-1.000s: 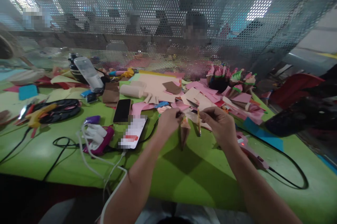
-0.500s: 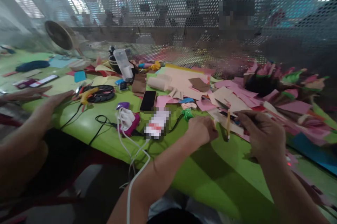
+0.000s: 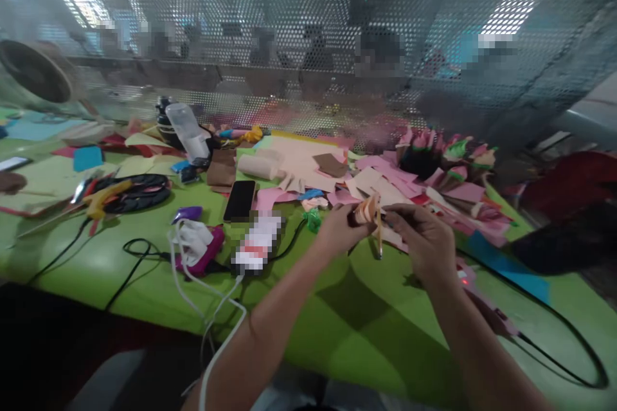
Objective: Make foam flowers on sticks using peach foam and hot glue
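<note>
Pinched in my left hand [image 3: 336, 231] is a small peach-and-white striped piece of what looks like folded paper [image 3: 367, 209]. My right hand [image 3: 429, 237] is closed beside it, gripping a thin yellow tool [image 3: 378, 237] with a shiny lower end; its exact kind is unclear. The tool hangs upright against the right side of the folded piece. Both hands are above the green table [image 3: 347, 334], just in front of the pink and peach paper sheets [image 3: 380, 176]. My fingers hide parts of both held things.
A black phone [image 3: 240, 200], a blurred lit phone [image 3: 258, 242] on white cables and a magenta power block [image 3: 202, 253] lie to the left. A yellow glue gun [image 3: 108, 199] rests farther left, near another person's hand [image 3: 12, 183]. Paper flowers [image 3: 443, 147] stand at back right.
My view has swung right. My left hand has come up close to my right hand, and the striped folded piece now shows in it. The yellow tool stays in my right hand.
</note>
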The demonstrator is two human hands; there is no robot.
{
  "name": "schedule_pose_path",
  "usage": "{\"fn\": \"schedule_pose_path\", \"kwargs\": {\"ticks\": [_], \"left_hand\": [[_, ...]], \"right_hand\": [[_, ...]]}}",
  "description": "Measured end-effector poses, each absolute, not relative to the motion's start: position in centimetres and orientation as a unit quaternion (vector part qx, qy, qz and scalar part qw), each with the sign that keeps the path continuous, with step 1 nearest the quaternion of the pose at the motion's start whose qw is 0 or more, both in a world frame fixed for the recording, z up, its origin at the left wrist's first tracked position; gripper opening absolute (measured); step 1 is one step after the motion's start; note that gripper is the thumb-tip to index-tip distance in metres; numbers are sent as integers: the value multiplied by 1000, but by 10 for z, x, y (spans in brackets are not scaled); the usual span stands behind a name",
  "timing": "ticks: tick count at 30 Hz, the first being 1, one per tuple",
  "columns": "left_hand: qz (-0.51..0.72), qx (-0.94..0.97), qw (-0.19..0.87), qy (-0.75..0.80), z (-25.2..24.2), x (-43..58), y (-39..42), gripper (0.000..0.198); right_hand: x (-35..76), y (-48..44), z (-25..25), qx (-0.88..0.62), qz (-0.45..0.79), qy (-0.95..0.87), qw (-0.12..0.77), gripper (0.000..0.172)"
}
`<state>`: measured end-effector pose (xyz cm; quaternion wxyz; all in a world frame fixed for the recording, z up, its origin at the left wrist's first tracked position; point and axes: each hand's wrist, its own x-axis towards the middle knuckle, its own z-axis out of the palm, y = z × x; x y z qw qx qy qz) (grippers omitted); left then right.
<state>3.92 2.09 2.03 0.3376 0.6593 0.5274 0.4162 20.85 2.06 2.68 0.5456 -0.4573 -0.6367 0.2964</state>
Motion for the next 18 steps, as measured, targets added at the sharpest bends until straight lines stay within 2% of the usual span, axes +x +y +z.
{"fn": "schedule_pose_path", "kwargs": {"ticks": [3,9,18], "left_hand": [[432,633,399,503,19,41,22,30],[490,510,558,434,20,46,18,42],[534,447,611,377,12,51,19,58]], "right_hand": [[209,21,28,-453,296,-637,549,24],[208,21,31,-443,324,-611,570,20],[206,22,32,-415,412,-544,602,18]]}}
